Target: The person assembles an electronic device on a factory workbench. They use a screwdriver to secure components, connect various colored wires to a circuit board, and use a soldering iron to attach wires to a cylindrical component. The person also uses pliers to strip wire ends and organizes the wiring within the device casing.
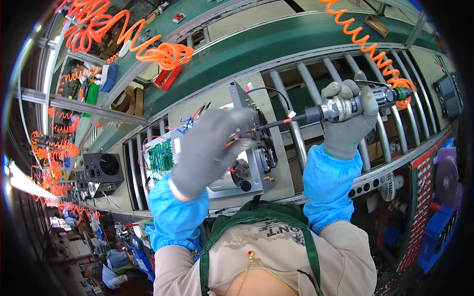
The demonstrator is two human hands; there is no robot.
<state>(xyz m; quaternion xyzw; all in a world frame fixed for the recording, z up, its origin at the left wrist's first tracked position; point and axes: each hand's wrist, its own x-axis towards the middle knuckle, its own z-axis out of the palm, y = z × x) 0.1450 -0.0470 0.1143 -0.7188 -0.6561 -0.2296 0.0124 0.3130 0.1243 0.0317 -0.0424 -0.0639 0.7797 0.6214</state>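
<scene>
My right hand point(348, 121), in a grey glove, is wrapped round an air screwdriver point(337, 109) held level. Its long bit points left at the upright metal front panel point(237, 93) of an opened electrical unit. My left hand point(205, 148), also gloved, reaches over the unit, slightly blurred. Finger and thumb are stretched toward the panel and apart, close to the bit's tip; anything small between them is too fine to make out. Beside that hand show a green circuit board point(160, 155), coloured wires point(187, 122) and a pale cylinder point(224, 182).
The unit rests on a flat board point(282, 170) over a roller conveyor point(298, 140). An orange coiled air hose point(363, 44) runs to the screwdriver. Beyond lies a green belt point(247, 59) with a red bin point(168, 77). Another black unit point(101, 167) stands left.
</scene>
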